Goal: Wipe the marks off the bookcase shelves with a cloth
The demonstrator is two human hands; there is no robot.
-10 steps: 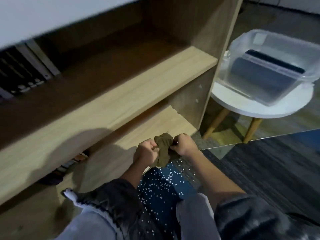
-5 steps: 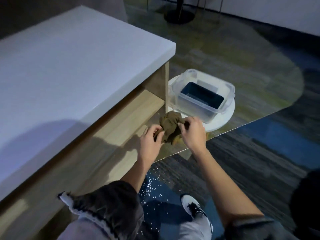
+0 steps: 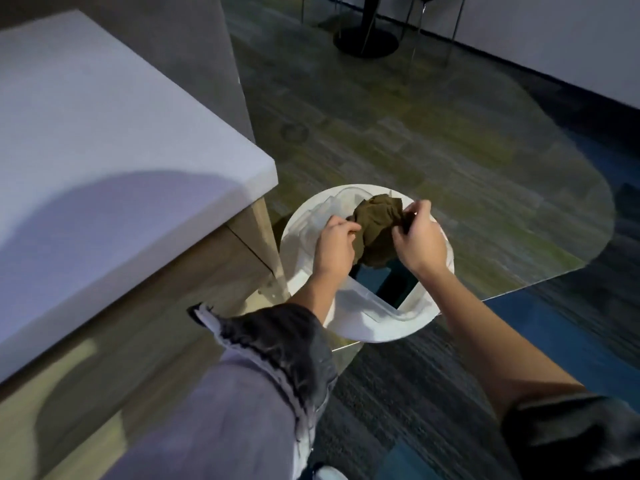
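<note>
Olive cloth withdrawn from shelves of bookcase left of clear plastic tub; now held bunched directly above tub. Grip of left hand and right hand closed on cloth. Wiping judged paused; rinse or put-away likely.

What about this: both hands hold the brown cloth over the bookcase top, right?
Not the bookcase top. The head view shows the left hand and right hand holding the brown cloth over the clear tub on the round side table.
</note>
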